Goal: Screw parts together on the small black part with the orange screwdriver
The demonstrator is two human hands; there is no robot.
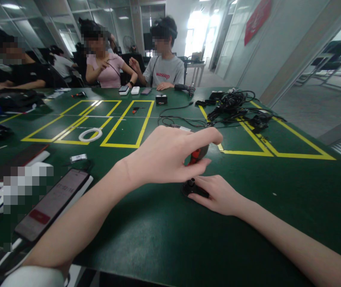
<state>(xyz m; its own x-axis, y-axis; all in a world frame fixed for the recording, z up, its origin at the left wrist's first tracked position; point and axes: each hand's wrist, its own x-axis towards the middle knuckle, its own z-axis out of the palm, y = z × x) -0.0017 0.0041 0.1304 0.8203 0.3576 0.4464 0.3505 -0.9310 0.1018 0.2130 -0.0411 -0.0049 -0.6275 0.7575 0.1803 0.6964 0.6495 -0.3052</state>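
Note:
Near the middle of the view, my left hand (170, 155) is curled round a rounded orange-and-dark object (194, 156), which shows in the gap between index finger and thumb. Most of that object is hidden, and I cannot tell its kind. Just below and to the right, my right hand (216, 194) grips a flat black piece (200, 192) on the green table, thumb along its near side. A short metal post (191, 181) stands up from this piece, directly under my left hand.
A lit phone (53, 205) lies at the left on a white block. Beyond my hands are a white tape roll (90, 134), yellow tape outlines, and a small orange-and-black item (135, 110). Tangled black cables (233, 104) lie at the back right. Several people sit across the table.

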